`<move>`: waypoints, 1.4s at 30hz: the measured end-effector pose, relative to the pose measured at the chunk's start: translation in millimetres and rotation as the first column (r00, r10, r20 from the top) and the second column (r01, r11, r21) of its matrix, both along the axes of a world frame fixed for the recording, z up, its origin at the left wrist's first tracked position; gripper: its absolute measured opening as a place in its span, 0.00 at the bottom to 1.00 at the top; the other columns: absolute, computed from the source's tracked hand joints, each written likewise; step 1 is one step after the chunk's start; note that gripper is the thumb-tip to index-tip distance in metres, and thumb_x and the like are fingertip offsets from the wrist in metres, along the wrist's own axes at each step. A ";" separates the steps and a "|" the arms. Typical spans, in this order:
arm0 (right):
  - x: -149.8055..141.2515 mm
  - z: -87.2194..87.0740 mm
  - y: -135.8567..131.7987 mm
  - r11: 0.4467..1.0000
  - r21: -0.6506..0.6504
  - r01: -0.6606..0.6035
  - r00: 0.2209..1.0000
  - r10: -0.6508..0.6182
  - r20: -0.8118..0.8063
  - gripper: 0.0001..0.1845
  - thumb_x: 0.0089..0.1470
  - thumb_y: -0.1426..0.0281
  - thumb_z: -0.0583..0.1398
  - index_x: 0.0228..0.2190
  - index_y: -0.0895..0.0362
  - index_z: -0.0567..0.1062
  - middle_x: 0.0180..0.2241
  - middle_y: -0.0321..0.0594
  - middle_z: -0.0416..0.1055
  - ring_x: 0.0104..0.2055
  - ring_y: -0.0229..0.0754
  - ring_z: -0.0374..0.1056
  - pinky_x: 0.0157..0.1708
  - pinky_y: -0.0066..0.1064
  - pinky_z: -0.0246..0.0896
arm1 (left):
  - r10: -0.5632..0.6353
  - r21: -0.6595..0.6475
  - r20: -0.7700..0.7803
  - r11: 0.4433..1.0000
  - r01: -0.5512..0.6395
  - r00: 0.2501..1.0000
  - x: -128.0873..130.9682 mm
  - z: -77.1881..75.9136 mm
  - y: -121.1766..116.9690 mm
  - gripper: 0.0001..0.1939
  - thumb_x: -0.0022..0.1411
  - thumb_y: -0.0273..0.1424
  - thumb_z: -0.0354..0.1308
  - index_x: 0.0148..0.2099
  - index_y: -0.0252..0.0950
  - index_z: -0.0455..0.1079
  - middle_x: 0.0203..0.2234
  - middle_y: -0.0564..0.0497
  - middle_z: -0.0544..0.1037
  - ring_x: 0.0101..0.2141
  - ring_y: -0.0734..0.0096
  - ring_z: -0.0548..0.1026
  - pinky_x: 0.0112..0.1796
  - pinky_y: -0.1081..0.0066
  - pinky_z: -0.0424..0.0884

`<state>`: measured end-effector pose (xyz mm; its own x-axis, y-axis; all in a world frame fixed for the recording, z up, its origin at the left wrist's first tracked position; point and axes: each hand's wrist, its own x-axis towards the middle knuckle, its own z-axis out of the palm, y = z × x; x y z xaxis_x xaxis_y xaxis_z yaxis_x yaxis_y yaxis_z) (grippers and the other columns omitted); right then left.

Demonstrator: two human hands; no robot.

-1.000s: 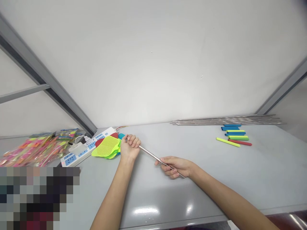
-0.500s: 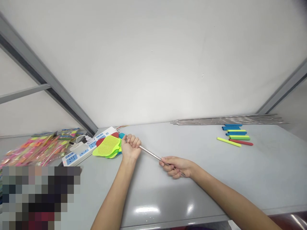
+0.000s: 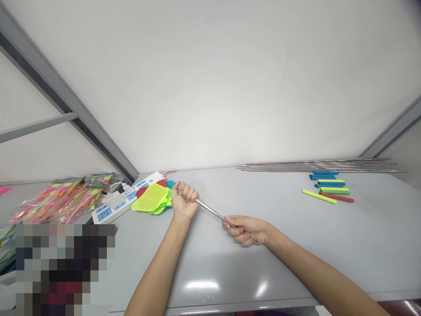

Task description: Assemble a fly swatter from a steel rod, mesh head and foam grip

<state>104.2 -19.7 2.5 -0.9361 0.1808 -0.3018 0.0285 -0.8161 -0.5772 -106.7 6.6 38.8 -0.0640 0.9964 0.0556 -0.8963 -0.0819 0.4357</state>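
i'm seeing the left hand point(image 3: 184, 201) closing in a firm fist around one end of a steel rod point(image 3: 210, 210), while the right hand point(image 3: 246, 230) is curling around its other end, above the tabletop point(image 3: 296, 245). plastic fly swatters point(image 3: 151, 198) are lying just beside the left hand, next to a white power strip point(image 3: 113, 206). more steel rods point(image 3: 322, 166) and colored foam tubes point(image 3: 329, 186) are lying well off to the right.
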 end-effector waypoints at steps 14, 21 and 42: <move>0.4 -5.5 1.6 0.998 -0.061 -0.022 1.000 0.021 -0.023 0.11 0.53 0.62 0.48 0.28 0.56 0.61 0.15 0.27 0.41 0.11 0.26 0.36 0.07 0.17 0.28 | -0.071 0.037 0.110 0.997 0.067 0.991 5.0 -5.8 2.9 0.18 0.57 0.30 0.40 0.17 0.35 0.40 0.10 0.59 0.37 0.11 0.80 0.37 0.12 0.77 0.38; 0.7 -7.4 2.0 0.997 -0.076 -0.013 1.000 0.012 -0.011 0.10 0.53 0.62 0.48 0.29 0.56 0.61 0.14 0.26 0.42 0.11 0.26 0.37 0.07 0.17 0.27 | -0.092 0.055 0.136 0.995 0.085 0.986 4.9 -8.3 3.2 0.18 0.57 0.30 0.40 0.17 0.35 0.40 0.10 0.59 0.38 0.11 0.80 0.38 0.12 0.77 0.38; 1.3 -4.0 2.9 0.990 -0.119 0.078 0.997 -0.078 0.003 0.11 0.53 0.63 0.48 0.29 0.58 0.62 0.14 0.26 0.42 0.10 0.24 0.37 0.06 0.15 0.31 | -0.059 -0.029 0.068 0.998 0.061 0.996 19.1 -25.5 10.4 0.17 0.60 0.36 0.36 0.22 0.34 0.54 0.13 0.58 0.50 0.13 0.82 0.51 0.17 0.79 0.52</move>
<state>105.5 -16.8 -1.5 -0.9209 0.2165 -0.3242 -0.0390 -0.8786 -0.4760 -87.6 16.9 13.2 -0.0068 0.9997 0.0218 -0.9264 -0.0146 0.3763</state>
